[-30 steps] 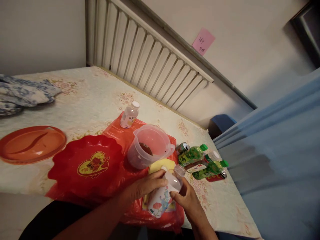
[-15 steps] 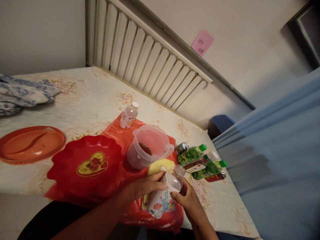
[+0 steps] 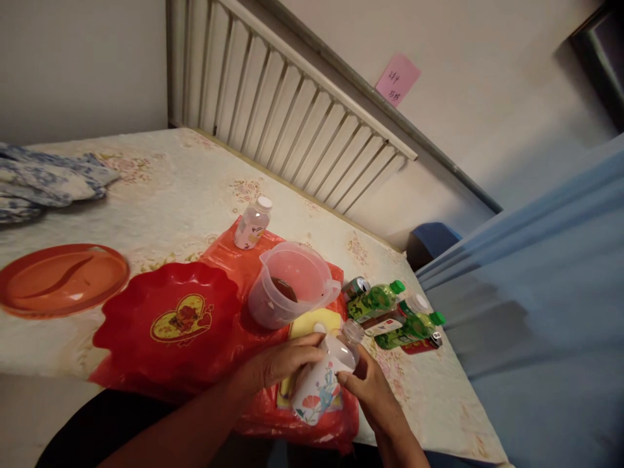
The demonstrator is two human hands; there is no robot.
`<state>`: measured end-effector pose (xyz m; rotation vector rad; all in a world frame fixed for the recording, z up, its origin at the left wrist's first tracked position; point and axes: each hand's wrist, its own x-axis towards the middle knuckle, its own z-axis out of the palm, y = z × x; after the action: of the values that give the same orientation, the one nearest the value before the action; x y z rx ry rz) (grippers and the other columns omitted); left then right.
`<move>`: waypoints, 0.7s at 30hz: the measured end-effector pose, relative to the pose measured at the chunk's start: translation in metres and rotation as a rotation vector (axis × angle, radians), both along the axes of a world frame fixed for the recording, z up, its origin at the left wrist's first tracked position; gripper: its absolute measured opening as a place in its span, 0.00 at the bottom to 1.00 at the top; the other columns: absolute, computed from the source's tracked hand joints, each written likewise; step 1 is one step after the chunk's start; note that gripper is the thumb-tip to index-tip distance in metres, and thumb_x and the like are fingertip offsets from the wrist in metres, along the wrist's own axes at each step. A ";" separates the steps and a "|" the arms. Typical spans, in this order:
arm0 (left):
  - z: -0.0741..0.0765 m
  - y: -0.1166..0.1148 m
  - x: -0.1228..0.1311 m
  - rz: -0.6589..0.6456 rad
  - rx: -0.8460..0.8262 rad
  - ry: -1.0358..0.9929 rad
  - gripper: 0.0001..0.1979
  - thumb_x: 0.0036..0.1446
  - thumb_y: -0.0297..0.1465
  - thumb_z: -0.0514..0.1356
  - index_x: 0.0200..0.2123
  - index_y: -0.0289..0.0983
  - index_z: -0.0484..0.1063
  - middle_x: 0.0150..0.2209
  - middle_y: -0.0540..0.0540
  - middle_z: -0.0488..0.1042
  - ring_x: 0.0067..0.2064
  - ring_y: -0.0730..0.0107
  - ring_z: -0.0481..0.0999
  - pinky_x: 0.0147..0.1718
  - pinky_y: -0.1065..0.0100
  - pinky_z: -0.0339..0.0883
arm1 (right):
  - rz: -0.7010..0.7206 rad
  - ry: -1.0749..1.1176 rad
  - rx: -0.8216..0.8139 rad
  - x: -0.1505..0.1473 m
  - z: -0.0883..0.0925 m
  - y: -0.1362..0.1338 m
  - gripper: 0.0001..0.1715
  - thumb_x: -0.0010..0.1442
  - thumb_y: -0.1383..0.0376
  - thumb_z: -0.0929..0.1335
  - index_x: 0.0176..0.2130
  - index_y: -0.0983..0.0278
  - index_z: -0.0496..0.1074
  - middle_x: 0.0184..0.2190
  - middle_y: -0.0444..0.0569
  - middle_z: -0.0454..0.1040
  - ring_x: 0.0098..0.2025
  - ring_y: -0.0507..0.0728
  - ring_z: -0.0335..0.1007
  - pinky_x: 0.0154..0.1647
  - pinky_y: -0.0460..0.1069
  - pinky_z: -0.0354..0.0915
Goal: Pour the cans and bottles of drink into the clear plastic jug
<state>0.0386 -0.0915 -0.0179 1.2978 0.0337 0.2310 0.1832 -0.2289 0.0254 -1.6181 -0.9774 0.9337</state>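
Observation:
A clear plastic bottle [image 3: 319, 393] with a white flower-printed label is tilted between my hands, its uncapped neck pointing up and right. My left hand [image 3: 287, 361] grips it from the left, fingers over the upper edge of the label. On the other side, my right hand [image 3: 373, 387] is closed round the bottle, thumb on the label. A small white rounded thing shows beside my left fingertips; I cannot tell what it is. Behind the hands stands a translucent measuring jug [image 3: 266, 302] with dark liquid inside. Under the bottle lies a yellow cloth or packet [image 3: 316, 320], partly hidden.
A red scalloped tray [image 3: 127, 312] and an orange oval plate [image 3: 43, 283] lie to the left. A capped bottle [image 3: 253, 224] stands behind the jug on red plastic sheeting [image 3: 229, 250]. Several drink bottles and cans, including a green-capped bottle [image 3: 375, 302], stand right, near a blue curtain [image 3: 526, 286].
Both hands still hold the bottle in nearly the same place. The bottle has shifted very slightly to the right, and the view has moved a little.

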 end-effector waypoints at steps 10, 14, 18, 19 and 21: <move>-0.011 -0.001 0.007 0.001 -0.126 -0.011 0.13 0.56 0.36 0.54 0.43 0.40 0.70 0.41 0.48 0.71 0.45 0.61 0.67 0.45 0.64 0.61 | -0.008 0.024 -0.002 0.000 0.000 -0.002 0.36 0.46 0.52 0.77 0.53 0.61 0.72 0.49 0.53 0.78 0.50 0.65 0.73 0.50 0.56 0.69; -0.011 -0.001 0.006 -0.006 -0.138 -0.010 0.15 0.56 0.37 0.55 0.46 0.42 0.70 0.41 0.49 0.72 0.45 0.61 0.67 0.45 0.64 0.61 | -0.003 0.050 0.016 0.003 -0.002 -0.003 0.36 0.47 0.54 0.77 0.53 0.61 0.72 0.49 0.53 0.77 0.51 0.65 0.72 0.51 0.57 0.68; -0.013 -0.002 0.008 -0.004 -0.149 -0.020 0.15 0.56 0.38 0.55 0.47 0.42 0.70 0.42 0.48 0.72 0.46 0.61 0.67 0.46 0.63 0.61 | -0.003 0.058 0.018 0.003 -0.002 -0.002 0.37 0.46 0.54 0.77 0.54 0.61 0.72 0.50 0.53 0.77 0.51 0.65 0.73 0.51 0.57 0.68; -0.013 -0.002 0.008 -0.001 -0.152 -0.024 0.16 0.56 0.38 0.55 0.47 0.41 0.70 0.42 0.48 0.72 0.46 0.61 0.67 0.46 0.63 0.61 | -0.005 0.057 0.020 0.002 -0.001 -0.002 0.37 0.46 0.54 0.77 0.54 0.61 0.72 0.50 0.54 0.77 0.50 0.65 0.73 0.51 0.57 0.68; -0.014 -0.002 0.009 -0.001 -0.161 -0.025 0.17 0.56 0.38 0.55 0.47 0.40 0.69 0.42 0.47 0.71 0.46 0.61 0.67 0.46 0.63 0.61 | -0.007 0.057 0.020 0.001 0.001 -0.001 0.37 0.46 0.53 0.77 0.53 0.61 0.72 0.50 0.54 0.77 0.50 0.65 0.73 0.51 0.57 0.69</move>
<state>0.0478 -0.0940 -0.0317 1.1341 0.0297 0.2388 0.1843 -0.2303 0.0261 -1.5690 -0.9386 0.9567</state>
